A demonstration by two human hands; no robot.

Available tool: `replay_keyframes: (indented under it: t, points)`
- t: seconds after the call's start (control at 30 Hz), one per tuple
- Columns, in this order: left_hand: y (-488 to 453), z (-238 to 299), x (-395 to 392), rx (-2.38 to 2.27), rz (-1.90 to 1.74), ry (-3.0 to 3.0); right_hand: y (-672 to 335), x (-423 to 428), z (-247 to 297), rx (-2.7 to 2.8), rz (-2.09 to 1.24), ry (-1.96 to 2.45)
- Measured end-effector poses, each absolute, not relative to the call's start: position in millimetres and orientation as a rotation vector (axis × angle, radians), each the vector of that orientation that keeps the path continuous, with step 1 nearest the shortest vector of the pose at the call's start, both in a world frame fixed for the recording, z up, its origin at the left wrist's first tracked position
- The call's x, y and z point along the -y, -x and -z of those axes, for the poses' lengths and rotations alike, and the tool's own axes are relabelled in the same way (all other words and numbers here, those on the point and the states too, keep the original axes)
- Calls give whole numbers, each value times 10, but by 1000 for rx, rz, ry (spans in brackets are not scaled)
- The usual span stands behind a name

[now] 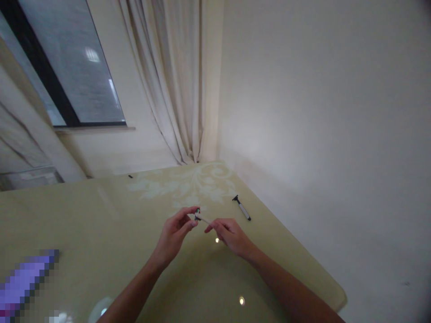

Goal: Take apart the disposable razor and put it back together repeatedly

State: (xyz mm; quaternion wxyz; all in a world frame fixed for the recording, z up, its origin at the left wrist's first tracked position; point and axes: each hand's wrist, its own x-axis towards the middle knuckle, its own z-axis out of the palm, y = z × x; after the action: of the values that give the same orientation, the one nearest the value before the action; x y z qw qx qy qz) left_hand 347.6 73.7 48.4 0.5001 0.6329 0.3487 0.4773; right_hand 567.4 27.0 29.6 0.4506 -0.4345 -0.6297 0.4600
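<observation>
Over the table, my left hand (pixel 177 229) pinches a small dark piece (pixel 197 214) between thumb and fingertips. It resembles a razor head, but its details are too small to be sure. My right hand (pixel 229 232) is closed on a thin pale stick (pixel 204 220), which points left and meets the dark piece. Whether the two are joined or only touching, I cannot tell. To the right of my hands, a razor (pixel 243 209) with a black head and grey handle lies on the table.
The pale green glossy table (pixel 134 215) has a leaf pattern and meets the wall (pixel 319 112) on its right. A tiny dark object (pixel 130 176) lies near the back edge. A purple pixelated object (pixel 25 282) is at lower left. Curtains (pixel 175 80) hang behind.
</observation>
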Motion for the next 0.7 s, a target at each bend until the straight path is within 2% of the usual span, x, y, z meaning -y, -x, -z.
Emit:
replay_keyframes:
  t: [0.13,0.4,0.7]
  points:
    - [-3484,-493,-702,-831,-1170,-1440,-5610,-223,-292,1534,-1134,1010]
    - [-3488,-469,-690,-763,-1146,-1403,-5560,-142,-385,1604,-912,1084]
    - [-3486,-442,-717,-787,-1137,-1388,-5548,-166,-387,1638,-998,1069]
